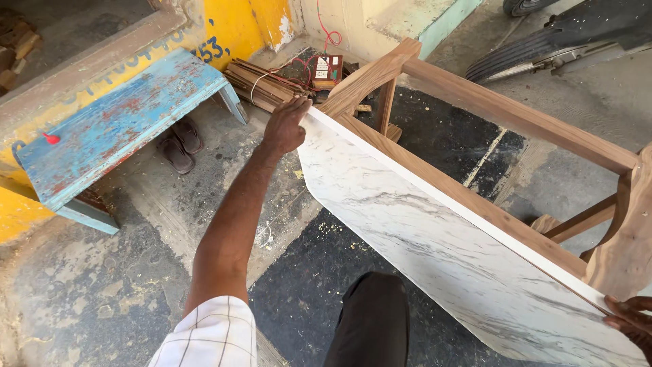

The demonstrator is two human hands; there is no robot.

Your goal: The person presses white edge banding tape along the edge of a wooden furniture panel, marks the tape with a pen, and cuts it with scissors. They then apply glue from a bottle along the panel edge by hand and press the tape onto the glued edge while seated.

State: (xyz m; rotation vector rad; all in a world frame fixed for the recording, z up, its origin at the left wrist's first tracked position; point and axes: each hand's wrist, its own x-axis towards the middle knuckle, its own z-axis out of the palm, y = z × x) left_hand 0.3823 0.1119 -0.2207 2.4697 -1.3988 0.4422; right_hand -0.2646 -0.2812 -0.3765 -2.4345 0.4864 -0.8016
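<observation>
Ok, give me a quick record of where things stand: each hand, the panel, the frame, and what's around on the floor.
left hand: gripping the far top corner of the panel
right hand: holding the near edge of the panel
panel: white marble-patterned sheet, tilted, leaning against the frame
frame: bare wooden furniture frame behind the panel
bench: worn blue, by the yellow wall
sandals: under the bench
sticks: bundled by the wall

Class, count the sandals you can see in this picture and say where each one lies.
2: both sandals lie side by side on the floor under the blue bench, partly tucked beneath it. Others may be hidden there.
</observation>
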